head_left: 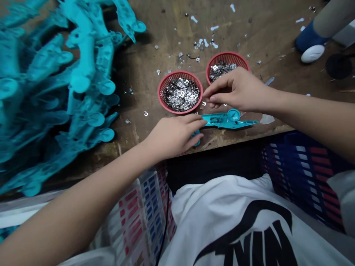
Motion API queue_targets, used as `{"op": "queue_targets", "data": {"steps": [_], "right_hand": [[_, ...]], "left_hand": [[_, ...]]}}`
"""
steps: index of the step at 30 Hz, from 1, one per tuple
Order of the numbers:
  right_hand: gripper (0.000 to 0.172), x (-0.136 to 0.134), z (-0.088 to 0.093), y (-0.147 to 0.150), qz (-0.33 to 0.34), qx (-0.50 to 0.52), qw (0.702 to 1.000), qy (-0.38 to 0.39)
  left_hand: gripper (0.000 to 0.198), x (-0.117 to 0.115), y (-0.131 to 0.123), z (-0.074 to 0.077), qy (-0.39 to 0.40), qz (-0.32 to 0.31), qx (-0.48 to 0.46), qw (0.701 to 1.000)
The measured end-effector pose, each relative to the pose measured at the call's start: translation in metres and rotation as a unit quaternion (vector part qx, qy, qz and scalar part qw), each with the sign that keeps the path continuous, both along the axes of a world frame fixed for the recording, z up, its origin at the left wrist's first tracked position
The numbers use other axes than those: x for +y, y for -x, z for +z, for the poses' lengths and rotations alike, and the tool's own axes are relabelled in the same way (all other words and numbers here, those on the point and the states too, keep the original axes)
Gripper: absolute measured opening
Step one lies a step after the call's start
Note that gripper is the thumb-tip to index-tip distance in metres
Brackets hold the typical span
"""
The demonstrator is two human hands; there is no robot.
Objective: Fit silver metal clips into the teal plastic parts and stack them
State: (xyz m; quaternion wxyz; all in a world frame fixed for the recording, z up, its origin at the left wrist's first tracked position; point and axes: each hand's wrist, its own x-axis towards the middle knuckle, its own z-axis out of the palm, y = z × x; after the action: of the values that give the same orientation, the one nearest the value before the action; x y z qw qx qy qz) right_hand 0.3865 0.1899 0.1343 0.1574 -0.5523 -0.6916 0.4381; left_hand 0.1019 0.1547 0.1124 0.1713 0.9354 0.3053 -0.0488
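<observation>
My left hand [177, 135] lies over the left end of a teal plastic shell [219, 120], fingers and thumb closed on it near the table's front edge. The shell's open, ribbed side faces up; a round disc and a pointed tip show at its right. Above it hovers my right hand [241, 90], thumb and fingertips pinched together; whatever they hold is hidden or too small to make out. Just left of those fingertips stands a round red basket [160, 96] of small shiny metal plates [181, 94]. A second red basket [227, 55] of metal pieces is partly behind my right hand.
A large heap of teal plastic shells [80, 55] covers the left of the wooden table [144, 74]. Loose metal bits and several pale plastic pieces [205, 43] lie scattered at the back. Plastic crates [151, 207] stand below the front edge. A blue-and-grey cylinder [313, 37] is at upper right.
</observation>
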Motion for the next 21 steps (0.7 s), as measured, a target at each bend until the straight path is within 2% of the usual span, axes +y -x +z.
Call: {"op": "queue_targets", "data": {"steps": [3,5,11,16,21], "right_hand": [[0.017,0.009,-0.012,-0.006,0.016,-0.029,0.999,0.008],[0.015,0.012,-0.018,-0.008,0.033,-0.048,0.998,0.015],[0.023,0.010,-0.027,-0.008,0.094,-0.046,0.993,0.050],[0.023,0.010,-0.037,-0.013,0.160,-0.028,0.986,0.031],[0.038,0.013,-0.055,-0.021,0.174,0.036,0.984,0.034]], "left_hand": [[0.036,-0.005,-0.010,-0.001,-0.015,-0.061,0.106,0.992],[0.032,-0.006,-0.013,0.002,-0.015,-0.078,0.133,0.988],[0.036,-0.002,-0.010,0.006,-0.009,-0.101,0.138,0.985],[0.036,0.001,-0.010,0.004,-0.011,-0.097,0.124,0.987],[0.035,0.002,-0.013,0.005,-0.024,-0.115,0.145,0.982]]}}
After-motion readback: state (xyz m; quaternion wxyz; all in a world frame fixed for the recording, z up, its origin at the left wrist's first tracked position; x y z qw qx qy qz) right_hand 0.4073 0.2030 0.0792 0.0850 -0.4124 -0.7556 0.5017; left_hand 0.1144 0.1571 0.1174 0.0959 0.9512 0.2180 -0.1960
